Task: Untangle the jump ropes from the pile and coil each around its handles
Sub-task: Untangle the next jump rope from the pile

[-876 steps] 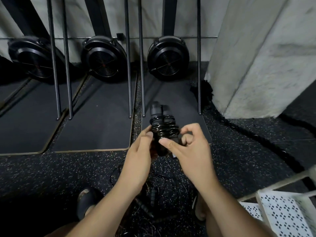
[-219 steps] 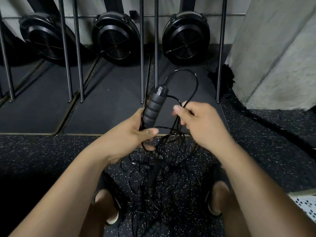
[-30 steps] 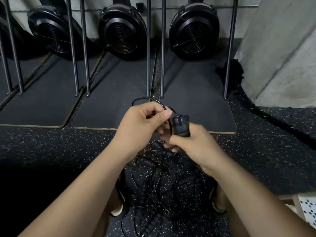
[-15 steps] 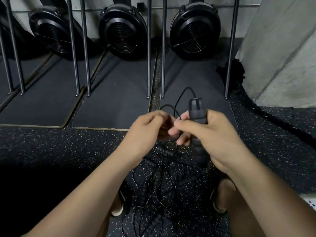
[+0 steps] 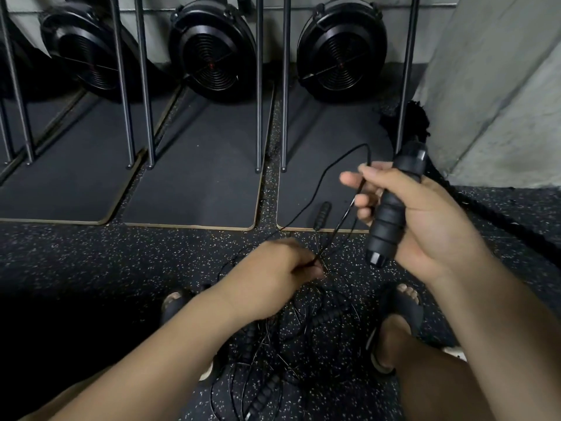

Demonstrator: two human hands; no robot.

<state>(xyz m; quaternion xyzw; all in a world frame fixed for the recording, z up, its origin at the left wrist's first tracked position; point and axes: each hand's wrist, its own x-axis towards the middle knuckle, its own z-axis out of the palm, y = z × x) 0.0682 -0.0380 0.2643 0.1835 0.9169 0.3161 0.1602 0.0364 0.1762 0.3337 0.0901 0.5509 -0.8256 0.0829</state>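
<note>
Ribbed matt foam handle (image 5: pixel 391 208); speckled rubber floor (image 5: pixel 91 253); concrete pillar (image 5: pixel 501 86).

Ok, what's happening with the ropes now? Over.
Right hand grips handle. Left hand pinches cord. Pile tangled on floor between feet, cord not yet coiled.

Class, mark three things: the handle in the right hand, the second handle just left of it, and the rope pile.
Held handle (image 5: pixel 390 220): head view, ribbed middle.
Second handle (image 5: pixel 321 215): head view, mid-shaft.
Rope pile (image 5: pixel 326 316): head view, a ribbed handle within it.
</note>
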